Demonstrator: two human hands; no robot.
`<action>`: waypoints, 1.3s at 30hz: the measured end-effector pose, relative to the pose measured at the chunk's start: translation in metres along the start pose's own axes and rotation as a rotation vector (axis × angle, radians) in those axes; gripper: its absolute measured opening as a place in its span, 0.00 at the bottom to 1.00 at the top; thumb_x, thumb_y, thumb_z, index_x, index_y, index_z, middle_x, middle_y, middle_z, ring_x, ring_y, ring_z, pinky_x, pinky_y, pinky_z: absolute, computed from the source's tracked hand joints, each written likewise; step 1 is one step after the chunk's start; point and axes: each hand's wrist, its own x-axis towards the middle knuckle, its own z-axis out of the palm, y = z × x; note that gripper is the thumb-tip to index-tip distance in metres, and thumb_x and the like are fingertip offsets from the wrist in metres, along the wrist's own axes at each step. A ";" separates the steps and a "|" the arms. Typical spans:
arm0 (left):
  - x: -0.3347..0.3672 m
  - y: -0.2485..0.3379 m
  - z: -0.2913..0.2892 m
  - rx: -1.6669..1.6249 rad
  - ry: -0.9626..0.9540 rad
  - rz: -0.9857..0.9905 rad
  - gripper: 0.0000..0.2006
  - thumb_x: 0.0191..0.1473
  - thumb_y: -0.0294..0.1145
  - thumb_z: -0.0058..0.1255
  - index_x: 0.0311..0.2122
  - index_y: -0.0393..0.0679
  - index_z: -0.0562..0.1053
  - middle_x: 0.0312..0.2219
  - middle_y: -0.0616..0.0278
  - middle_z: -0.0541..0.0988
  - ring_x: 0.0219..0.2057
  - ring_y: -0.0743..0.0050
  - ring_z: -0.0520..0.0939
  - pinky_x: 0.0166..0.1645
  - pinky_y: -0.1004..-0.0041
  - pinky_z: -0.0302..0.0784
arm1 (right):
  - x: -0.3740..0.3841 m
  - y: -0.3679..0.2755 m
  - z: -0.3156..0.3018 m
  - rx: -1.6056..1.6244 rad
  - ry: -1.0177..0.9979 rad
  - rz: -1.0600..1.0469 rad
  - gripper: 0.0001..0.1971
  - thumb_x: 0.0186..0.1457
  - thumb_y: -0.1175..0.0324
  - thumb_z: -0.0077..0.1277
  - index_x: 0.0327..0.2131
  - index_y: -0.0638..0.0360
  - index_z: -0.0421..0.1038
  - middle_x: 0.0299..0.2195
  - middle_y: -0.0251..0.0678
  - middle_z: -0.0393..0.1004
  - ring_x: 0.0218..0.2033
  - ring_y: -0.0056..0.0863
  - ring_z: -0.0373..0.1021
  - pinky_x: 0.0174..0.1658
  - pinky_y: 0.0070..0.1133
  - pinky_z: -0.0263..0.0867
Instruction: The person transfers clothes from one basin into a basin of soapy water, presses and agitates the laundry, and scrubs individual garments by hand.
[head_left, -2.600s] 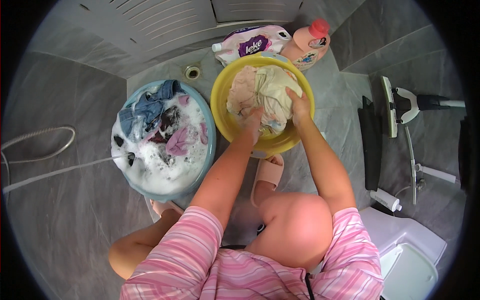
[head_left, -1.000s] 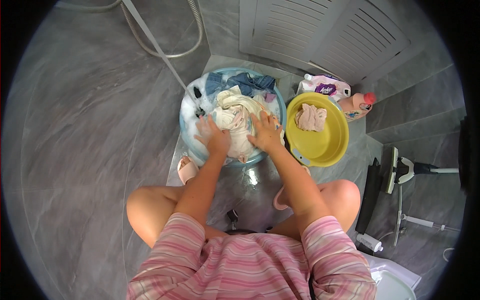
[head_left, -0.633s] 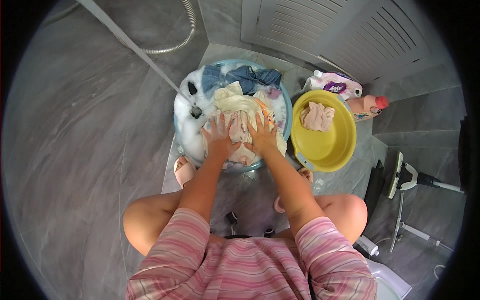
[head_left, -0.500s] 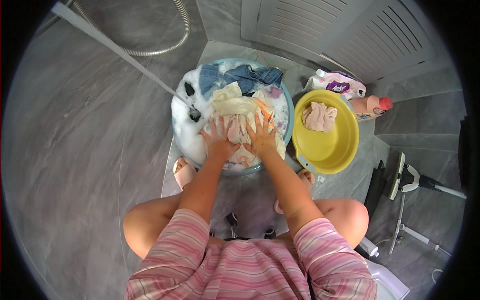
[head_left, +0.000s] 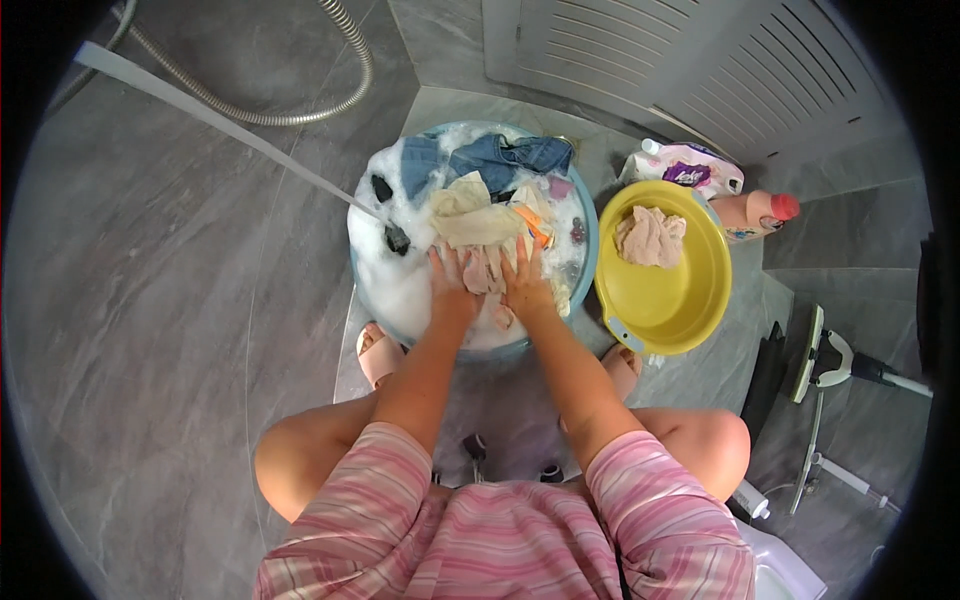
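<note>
Soapy water and thick white foam [head_left: 385, 285] fill a round blue tub [head_left: 590, 245] with laundry in it. My left hand [head_left: 452, 288] and my right hand [head_left: 527, 285] lie side by side on the wet clothes, fingers stretched out and pressing down, partly in the suds. Between them sits a pale pink cloth [head_left: 484, 270]. Just beyond my fingertips a cream garment [head_left: 475, 215] bulges up, with an orange-patterned piece [head_left: 535, 226] beside it. Blue denim [head_left: 510, 155] rests along the far rim. Two small dark items [head_left: 397, 239] show in the foam at the left.
On the right stands a yellow basin [head_left: 665, 315] holding a crumpled pinkish cloth [head_left: 650, 237]. Behind it are a pouch [head_left: 700, 172] and a red-capped bottle [head_left: 752, 212]. A long pale strip [head_left: 230, 125] slants to the tub. A squeegee-like tool [head_left: 812, 355] lies far right.
Both hands have pushed deeper into the tub and closer together. The clothes under them have sunk, and more foam shows around them. The view has shifted slightly.
</note>
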 end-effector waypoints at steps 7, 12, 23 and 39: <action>0.003 -0.046 0.027 -0.122 -0.023 0.056 0.39 0.46 0.56 0.46 0.62 0.57 0.49 0.60 0.55 0.52 0.60 0.41 0.47 0.59 0.47 0.48 | -0.015 0.000 -0.048 0.199 0.135 -0.159 0.36 0.43 0.61 0.54 0.58 0.44 0.53 0.61 0.49 0.41 0.60 0.58 0.38 0.56 0.40 0.54; 0.015 -0.023 -0.077 -0.286 -0.344 -0.043 0.30 0.47 0.45 0.45 0.58 0.55 0.58 0.59 0.53 0.53 0.57 0.44 0.58 0.59 0.58 0.56 | -0.016 0.072 -0.039 0.617 0.249 -0.234 0.22 0.48 0.65 0.49 0.49 0.54 0.66 0.53 0.49 0.60 0.54 0.43 0.58 0.56 0.29 0.54; 0.062 0.121 -0.107 -0.627 0.874 -0.152 0.29 0.41 0.25 0.44 0.53 0.35 0.59 0.55 0.38 0.56 0.57 0.42 0.56 0.59 0.55 0.51 | -0.041 0.211 -0.009 1.140 0.739 0.411 0.23 0.48 0.62 0.48 0.48 0.63 0.66 0.48 0.51 0.65 0.51 0.43 0.61 0.54 0.28 0.57; 0.183 0.275 -0.064 -1.881 -0.373 -0.235 0.41 0.45 0.30 0.52 0.62 0.52 0.42 0.46 0.61 0.69 0.42 0.73 0.72 0.44 0.70 0.69 | 0.001 0.285 0.040 1.926 0.663 0.751 0.46 0.45 0.58 0.53 0.63 0.43 0.33 0.48 0.33 0.60 0.42 0.26 0.60 0.40 0.24 0.58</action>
